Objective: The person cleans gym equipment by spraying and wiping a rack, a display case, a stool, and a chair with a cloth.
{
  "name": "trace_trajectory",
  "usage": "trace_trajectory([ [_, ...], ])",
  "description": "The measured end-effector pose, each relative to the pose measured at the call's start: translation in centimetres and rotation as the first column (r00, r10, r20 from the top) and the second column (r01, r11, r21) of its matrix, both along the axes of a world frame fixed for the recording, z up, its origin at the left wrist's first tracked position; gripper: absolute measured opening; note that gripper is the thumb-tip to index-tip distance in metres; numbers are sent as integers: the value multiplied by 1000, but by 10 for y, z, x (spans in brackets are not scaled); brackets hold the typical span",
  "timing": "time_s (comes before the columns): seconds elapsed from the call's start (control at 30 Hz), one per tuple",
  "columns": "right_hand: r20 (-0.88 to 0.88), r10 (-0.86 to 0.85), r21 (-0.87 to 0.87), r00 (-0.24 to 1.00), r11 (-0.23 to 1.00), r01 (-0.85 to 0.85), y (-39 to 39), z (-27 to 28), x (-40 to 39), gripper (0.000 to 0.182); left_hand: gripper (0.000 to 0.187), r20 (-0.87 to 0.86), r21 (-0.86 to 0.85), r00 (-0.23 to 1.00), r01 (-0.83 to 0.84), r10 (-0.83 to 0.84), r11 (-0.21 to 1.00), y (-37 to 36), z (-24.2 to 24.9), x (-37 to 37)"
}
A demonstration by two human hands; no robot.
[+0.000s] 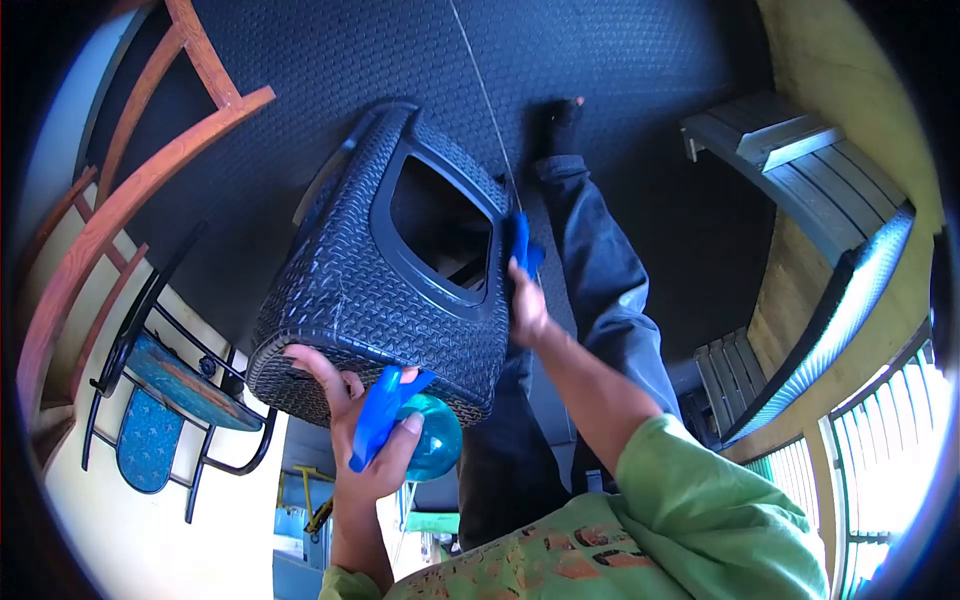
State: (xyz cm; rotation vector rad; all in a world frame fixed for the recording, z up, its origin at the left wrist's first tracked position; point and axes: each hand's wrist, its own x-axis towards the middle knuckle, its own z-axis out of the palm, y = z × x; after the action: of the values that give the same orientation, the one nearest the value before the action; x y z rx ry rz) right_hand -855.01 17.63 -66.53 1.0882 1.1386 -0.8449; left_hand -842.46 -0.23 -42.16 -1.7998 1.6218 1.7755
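Tilted in front of me is a black plastic stool-like seat (330,270) with a woven pattern and a large framed opening in its side. My left hand (372,440) is wrapped around a spray bottle with a blue trigger head (380,415) and a round teal body (432,440). One finger of that hand stretches out against the seat's lower edge. My right hand (527,305) presses a blue cloth (522,245) against the seat's right side, beside the opening. Part of the seat's underside is hidden by my left hand and the bottle.
A wooden chair frame (150,180) and a chair with blue padding (155,440) stand at the left. A grey slatted bench (800,175) lies along the right wall. My legs (605,260) stretch over the dark textured floor (330,50), close to the seat's right side.
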Motion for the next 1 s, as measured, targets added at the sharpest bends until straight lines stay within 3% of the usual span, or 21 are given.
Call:
trace_trajectory([
  [0.03, 64, -78, -81, 995, 993, 83, 17, 20, 10, 60, 38, -15, -22, 1000, 12, -12, 1000, 1, -2, 1],
  [0.13, -57, 309, -146, 949, 938, -315, 20, 126, 8, 78, 39, -60, -136, 994, 80, -89, 988, 7, -9, 8],
  [0.17, -90, 663, -104, 743, 736, -669, -9, 175, -16, 68, 40, -50, -153, 993, 102, -111, 983, 5, -7, 8],
  [0.2, -147, 762, -207, 630, 599, -773, -12, 188, -26, 44, 40, -39, -171, 990, 124, -132, 977, 3, -5, 7],
  [0.23, -161, 771, -215, 616, 582, -785, -13, 193, -40, 44, 40, -28, -189, 988, 145, -153, 971, 1, -3, 7],
  [0.3, -47, 642, -385, 765, 695, -607, -11, 202, -72, 45, 40, -24, -212, 973, 220, -230, 952, 2, -3, 9],
  [0.37, -319, 678, -463, 662, 498, -733, -57, 211, -116, 39, 41, -103, -259, 980, 136, -168, 956, 7, -7, 12],
  [0.43, -508, 546, -467, 666, 476, -746, -79, 199, -136, 21, 37, -129, -224, 981, 116, -147, 968, 8, -5, 11],
  [0.5, -777, 513, -331, 364, 158, -930, -118, 183, -137, 21, 38, -119, -246, 983, 109, -142, 963, 7, -2, 14],
  [0.57, -874, 374, -266, 310, 165, -950, -156, 176, -118, 23, 40, -189, -183, 981, 5, -40, 983, 3, 2, 20],
  [0.63, -817, 528, -182, 231, 144, -973, -182, 139, -109, 25, 40, -209, -165, 978, -49, 14, 985, 4, 2, 25],
  [0.67, -851, 500, -140, 161, 79, -987, -193, 105, -106, 27, 39, -166, -131, 986, -25, 3, 991, 0, 6, 23],
  [0.77, -838, 545, -34, 5, -43, -999, -224, -33, -84, 34, 40, -98, -120, 994, 36, -48, 992, -5, 6, 17],
  [0.8, -936, 237, 220, -261, -185, -958, -214, -104, -70, 36, 41, -80, -104, 997, 6, -15, 995, -8, 7, 12],
  [0.87, -886, -74, 461, -457, -238, -855, -182, -164, -39, 39, 41, 9, -116, 1000, 16, -15, 993, -11, 6, 2],
  [0.93, -840, 528, 221, -123, 126, -967, -162, -146, -21, 44, 38, 54, 41, 999, -9, 6, 999, -4, 8, 4],
  [0.97, -710, 683, 22, 169, 261, -965, -155, -112, -31, 52, 37, 51, 73, 999, -8, 4, 997, -3, 6, 4],
  [1.0, -589, 792, 88, 161, 261, -961, -127, -106, -36, 58, 35, 49, 106, 999, -7, 2, 994, -1, 4, 4],
])
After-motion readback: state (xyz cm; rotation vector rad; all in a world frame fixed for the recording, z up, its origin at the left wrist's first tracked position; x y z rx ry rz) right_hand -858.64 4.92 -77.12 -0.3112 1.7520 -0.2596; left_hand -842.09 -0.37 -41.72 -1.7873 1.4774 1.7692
